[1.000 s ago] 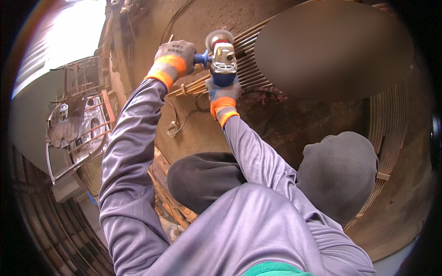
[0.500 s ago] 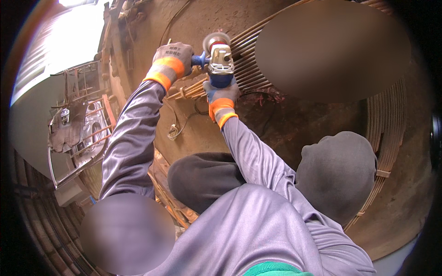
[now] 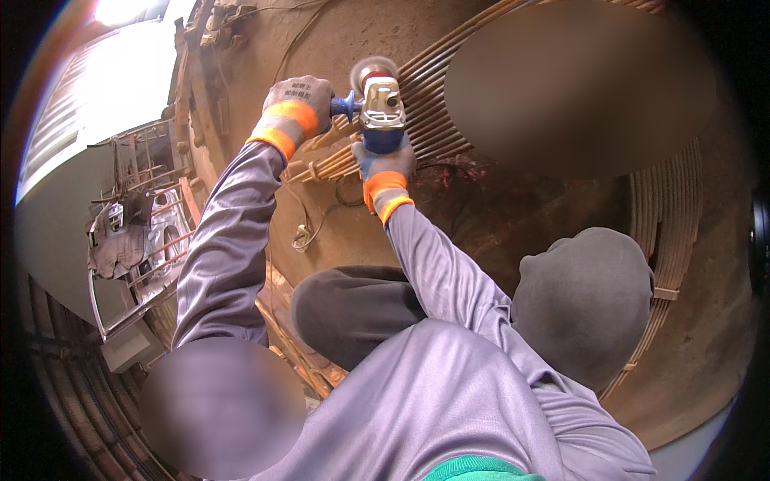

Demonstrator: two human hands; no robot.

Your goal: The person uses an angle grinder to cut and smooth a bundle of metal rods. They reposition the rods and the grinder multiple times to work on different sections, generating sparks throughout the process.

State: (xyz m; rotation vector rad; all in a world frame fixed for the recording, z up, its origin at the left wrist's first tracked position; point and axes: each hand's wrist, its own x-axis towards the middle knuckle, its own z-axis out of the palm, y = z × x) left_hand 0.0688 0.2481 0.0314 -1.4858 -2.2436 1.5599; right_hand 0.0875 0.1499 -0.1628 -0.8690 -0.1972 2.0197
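An angle grinder (image 3: 383, 108) with a blue and silver body is held out in front of me, above a bundle of metal rods (image 3: 429, 96). At its far end a round wheel (image 3: 374, 74) looks blurred, as if spinning. My left hand (image 3: 298, 104), in a grey glove with an orange-banded cuff, is closed round the blue side handle (image 3: 346, 106). My right hand (image 3: 387, 164), gloved alike, grips the rear of the grinder's body from below. Whether the wheel touches the rods cannot be made out.
A pale cable (image 3: 302, 232) lies on the brown floor left of my right forearm. At the left stands a metal frame (image 3: 152, 232) with rods and a dark cloth. More long rods (image 3: 666, 216) lie to the right. A blurred oval hides the upper right.
The grinder and both hands have shifted very slightly to the left. My grip on the tool is the same.
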